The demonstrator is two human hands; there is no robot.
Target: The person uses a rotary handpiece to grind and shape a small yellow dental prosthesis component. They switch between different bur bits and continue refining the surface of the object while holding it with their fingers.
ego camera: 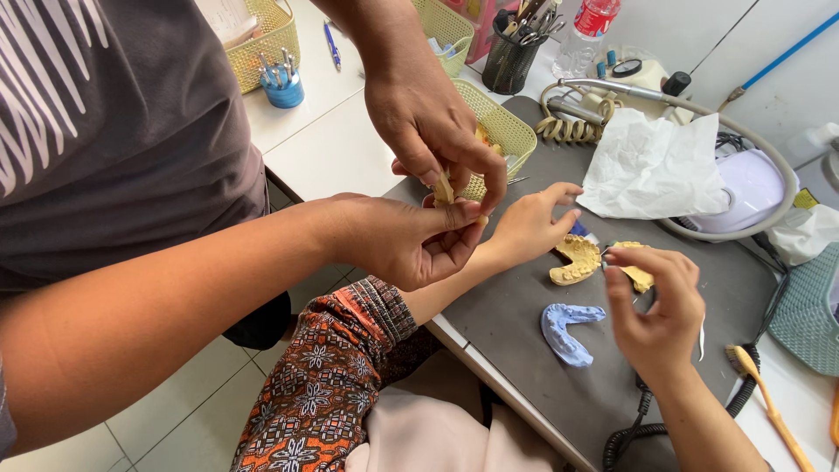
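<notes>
The coworker's fingers hide most of the small yellow cast.

Two bare hands, one patterned sleeve, a pale garment below

The left arm wears a sleeve of printed cloth, orange and black with small white flower and star shapes, and a band of finer stripes runs along its cuff edge; the cuff ends short of the wrist, so the forearm and the left hand are uncovered. The right hand and its forearm show no sleeve at all. No rings, watch or gloves can be seen on either. Under the arms lies a plain pale pink garment, smooth and softly folded.
</notes>
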